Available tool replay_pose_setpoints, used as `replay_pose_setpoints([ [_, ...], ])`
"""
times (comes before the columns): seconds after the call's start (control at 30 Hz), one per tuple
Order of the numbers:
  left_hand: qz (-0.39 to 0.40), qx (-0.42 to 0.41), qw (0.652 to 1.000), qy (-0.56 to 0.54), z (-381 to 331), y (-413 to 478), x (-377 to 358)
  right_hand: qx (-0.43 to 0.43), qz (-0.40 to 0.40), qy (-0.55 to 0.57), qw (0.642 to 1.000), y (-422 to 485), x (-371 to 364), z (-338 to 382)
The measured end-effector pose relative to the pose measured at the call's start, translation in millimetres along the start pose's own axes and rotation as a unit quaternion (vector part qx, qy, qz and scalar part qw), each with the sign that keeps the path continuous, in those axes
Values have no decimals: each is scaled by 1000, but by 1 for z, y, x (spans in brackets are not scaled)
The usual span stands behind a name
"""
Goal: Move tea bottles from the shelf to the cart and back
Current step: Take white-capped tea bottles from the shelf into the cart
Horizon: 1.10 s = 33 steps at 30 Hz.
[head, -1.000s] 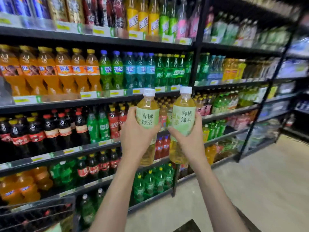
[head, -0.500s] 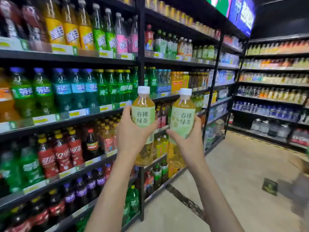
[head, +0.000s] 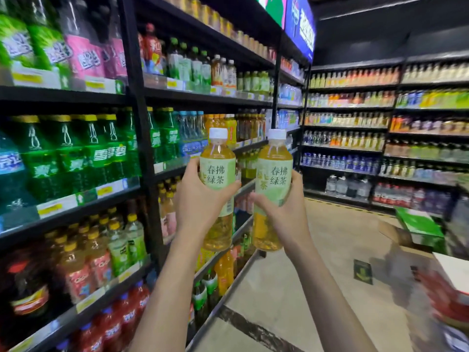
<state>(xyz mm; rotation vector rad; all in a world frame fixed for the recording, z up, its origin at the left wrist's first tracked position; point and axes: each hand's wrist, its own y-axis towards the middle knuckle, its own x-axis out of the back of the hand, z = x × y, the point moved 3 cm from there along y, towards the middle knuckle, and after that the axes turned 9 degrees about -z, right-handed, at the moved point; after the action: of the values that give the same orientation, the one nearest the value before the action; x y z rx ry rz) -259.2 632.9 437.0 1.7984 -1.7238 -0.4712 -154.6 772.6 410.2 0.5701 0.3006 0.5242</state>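
Observation:
I hold two green tea bottles upright in front of me, each with a white cap, a pale green label and amber tea. My left hand grips the left tea bottle round its label. My right hand grips the right tea bottle the same way. Both bottles are in the air beside the black drinks shelf, clear of it. The cart is out of view.
Black shelving full of soda and tea bottles runs along my left. More stocked shelves line the far wall. A tiled aisle floor lies ahead. Green boxes and red-and-white boxes stand at the right.
My view has swung right along the aisle, from the orange and cola shelves to the far wall. Both hands kept the two bottles upright side by side. The cart at bottom left dropped out of view.

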Motion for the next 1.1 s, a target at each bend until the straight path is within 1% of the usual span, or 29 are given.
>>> replay_pose_setpoints([
  [0.2, 15, -23, 1000, -6, 21, 42, -67, 14, -41, -14, 999, 57, -3, -42],
  [0.43, 32, -19, 999, -19, 28, 76, -154, 26, -54, -29, 998, 128, 11, -88],
  [0.63, 33, -10, 999, -14, 26, 97, -235, 24, -38, -28, 999, 202, 31, -136],
  [0.9, -2, 0, 1000, 19, 16, 126, -336, 17, -3, 4, 1000, 299, 58, -180],
  [1.1, -27, 6, 999, 41, 15, 145, -386, 10, 30, 35, 999, 362, 56, -207],
])
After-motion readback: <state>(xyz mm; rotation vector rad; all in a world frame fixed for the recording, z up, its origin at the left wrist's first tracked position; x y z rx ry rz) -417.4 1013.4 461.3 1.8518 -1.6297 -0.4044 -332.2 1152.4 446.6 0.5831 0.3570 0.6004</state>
